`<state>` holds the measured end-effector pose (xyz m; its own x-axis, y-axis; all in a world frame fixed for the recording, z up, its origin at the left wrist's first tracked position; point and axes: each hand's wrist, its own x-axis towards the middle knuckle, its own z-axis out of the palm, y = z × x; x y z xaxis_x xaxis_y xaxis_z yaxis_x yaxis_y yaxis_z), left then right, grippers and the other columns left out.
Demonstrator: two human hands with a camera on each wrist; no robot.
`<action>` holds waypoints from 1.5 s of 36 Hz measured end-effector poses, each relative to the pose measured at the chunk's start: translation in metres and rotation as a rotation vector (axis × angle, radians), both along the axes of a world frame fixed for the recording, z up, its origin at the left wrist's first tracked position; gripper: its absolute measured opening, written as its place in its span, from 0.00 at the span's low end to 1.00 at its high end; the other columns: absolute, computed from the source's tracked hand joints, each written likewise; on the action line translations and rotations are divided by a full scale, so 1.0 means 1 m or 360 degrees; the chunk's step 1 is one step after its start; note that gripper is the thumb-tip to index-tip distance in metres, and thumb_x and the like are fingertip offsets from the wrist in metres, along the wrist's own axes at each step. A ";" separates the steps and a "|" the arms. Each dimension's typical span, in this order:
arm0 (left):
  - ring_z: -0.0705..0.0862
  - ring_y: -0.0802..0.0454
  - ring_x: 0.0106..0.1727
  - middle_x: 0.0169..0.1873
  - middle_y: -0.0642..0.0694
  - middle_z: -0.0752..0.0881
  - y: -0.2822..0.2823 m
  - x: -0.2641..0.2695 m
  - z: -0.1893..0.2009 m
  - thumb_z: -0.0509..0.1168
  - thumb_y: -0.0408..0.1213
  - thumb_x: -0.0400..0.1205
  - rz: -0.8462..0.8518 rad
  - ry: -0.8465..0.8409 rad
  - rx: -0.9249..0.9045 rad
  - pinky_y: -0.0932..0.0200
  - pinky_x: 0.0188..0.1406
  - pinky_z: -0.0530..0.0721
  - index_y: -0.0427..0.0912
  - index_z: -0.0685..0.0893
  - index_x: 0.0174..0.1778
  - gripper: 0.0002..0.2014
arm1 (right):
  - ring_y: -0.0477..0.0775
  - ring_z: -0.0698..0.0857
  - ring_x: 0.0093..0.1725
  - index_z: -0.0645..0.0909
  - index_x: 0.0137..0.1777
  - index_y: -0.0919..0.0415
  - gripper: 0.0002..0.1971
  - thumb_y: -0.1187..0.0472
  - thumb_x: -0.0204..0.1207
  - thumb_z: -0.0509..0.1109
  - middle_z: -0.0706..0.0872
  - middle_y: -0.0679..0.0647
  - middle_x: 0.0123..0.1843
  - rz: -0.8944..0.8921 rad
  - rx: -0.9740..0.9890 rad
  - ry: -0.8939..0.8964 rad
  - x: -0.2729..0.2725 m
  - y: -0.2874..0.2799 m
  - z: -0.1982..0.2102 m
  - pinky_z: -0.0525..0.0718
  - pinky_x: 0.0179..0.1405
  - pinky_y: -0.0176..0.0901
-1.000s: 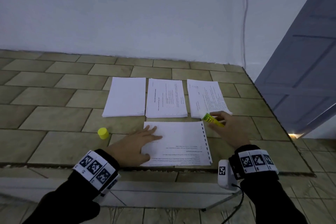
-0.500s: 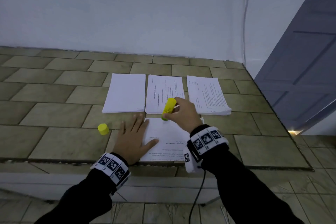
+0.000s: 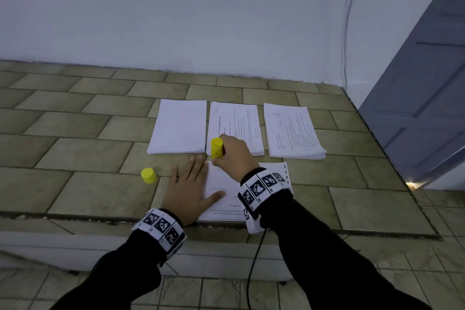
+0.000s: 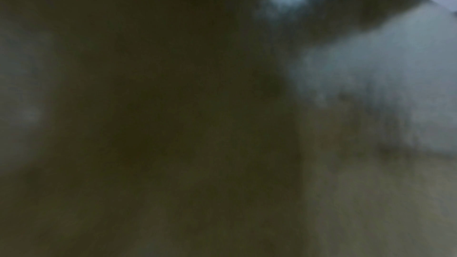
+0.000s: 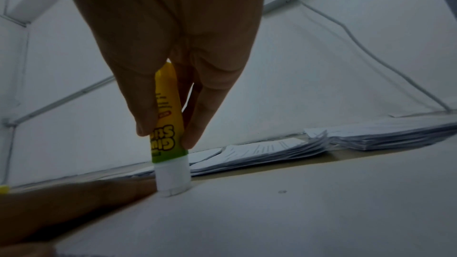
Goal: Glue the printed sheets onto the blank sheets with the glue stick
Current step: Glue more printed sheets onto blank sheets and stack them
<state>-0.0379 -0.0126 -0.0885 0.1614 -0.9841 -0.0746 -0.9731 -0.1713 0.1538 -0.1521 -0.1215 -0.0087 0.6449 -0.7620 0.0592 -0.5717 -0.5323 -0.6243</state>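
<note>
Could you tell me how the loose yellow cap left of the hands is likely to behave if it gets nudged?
The yellow cap is a short cylinder standing on its flat end, so it would probably slide rather than roll. It looks small and plastic, likely very light. If tipped onto its side on the tiled surface, it could roll away.

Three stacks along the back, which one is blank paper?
The leftmost stack: its top sheet is plain white. The middle stack, just behind the right hand, and the rightmost stack both show printed text lines.
</note>
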 end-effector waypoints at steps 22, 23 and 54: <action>0.38 0.47 0.86 0.86 0.46 0.38 0.000 -0.001 -0.002 0.21 0.83 0.61 0.0004 -0.0130 0.0083 0.34 0.83 0.39 0.40 0.41 0.86 0.64 | 0.61 0.83 0.42 0.78 0.42 0.70 0.06 0.69 0.71 0.73 0.85 0.62 0.41 -0.0627 -0.0113 -0.0154 -0.125 -0.033 -0.005 0.79 0.39 0.44; 0.38 0.48 0.86 0.86 0.46 0.39 -0.001 -0.001 -0.002 0.22 0.84 0.61 0.0010 -0.0127 0.0078 0.34 0.83 0.39 0.40 0.41 0.86 0.64 | 0.62 0.84 0.41 0.77 0.41 0.69 0.07 0.69 0.70 0.74 0.85 0.62 0.40 -0.0603 -0.0113 -0.0200 -0.120 -0.029 -0.005 0.82 0.42 0.47; 0.38 0.49 0.86 0.87 0.46 0.41 0.003 -0.002 0.007 0.29 0.89 0.54 -0.0007 -0.0027 0.0063 0.35 0.82 0.36 0.45 0.48 0.87 0.69 | 0.56 0.82 0.43 0.71 0.39 0.55 0.11 0.64 0.70 0.73 0.80 0.55 0.41 0.0026 0.0004 -0.0106 -0.061 0.023 -0.010 0.85 0.44 0.59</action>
<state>-0.0395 -0.0091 -0.0815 0.1588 -0.9811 -0.1109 -0.9762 -0.1728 0.1307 -0.2136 -0.0980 -0.0188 0.6520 -0.7515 0.1004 -0.5201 -0.5397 -0.6620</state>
